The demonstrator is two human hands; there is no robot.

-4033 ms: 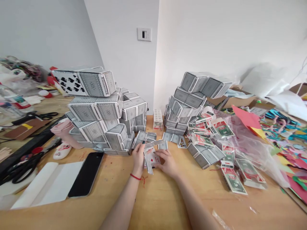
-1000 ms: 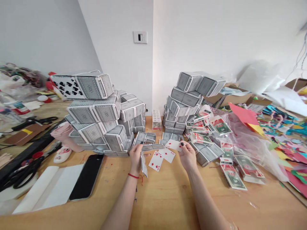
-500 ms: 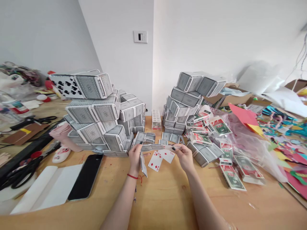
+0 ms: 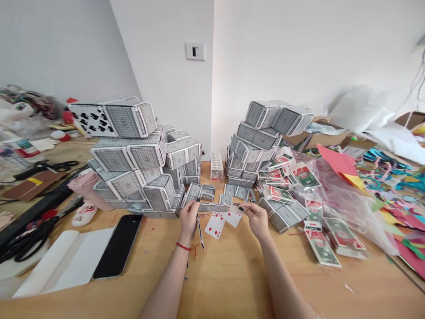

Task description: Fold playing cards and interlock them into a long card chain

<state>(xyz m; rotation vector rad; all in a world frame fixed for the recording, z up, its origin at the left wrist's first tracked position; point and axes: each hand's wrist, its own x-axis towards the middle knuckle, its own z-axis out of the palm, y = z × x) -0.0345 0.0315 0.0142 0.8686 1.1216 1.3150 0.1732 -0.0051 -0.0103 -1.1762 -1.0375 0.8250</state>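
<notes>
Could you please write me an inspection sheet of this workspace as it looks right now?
Surface: wooden table, bare only near the front edge.
Work items: a strip of joined grey-backed cards held level between both hands; two face-up diamond cards lie under it.
Clutter: stacked card blocks, left and right; card packs; black phone; white sheet; scissors; coloured paper.
Hands: left hand pinches the strip's left end, right hand its right end.
Cables: a dark cord at far left.
Surroundings: white walls, wall switch.
</notes>
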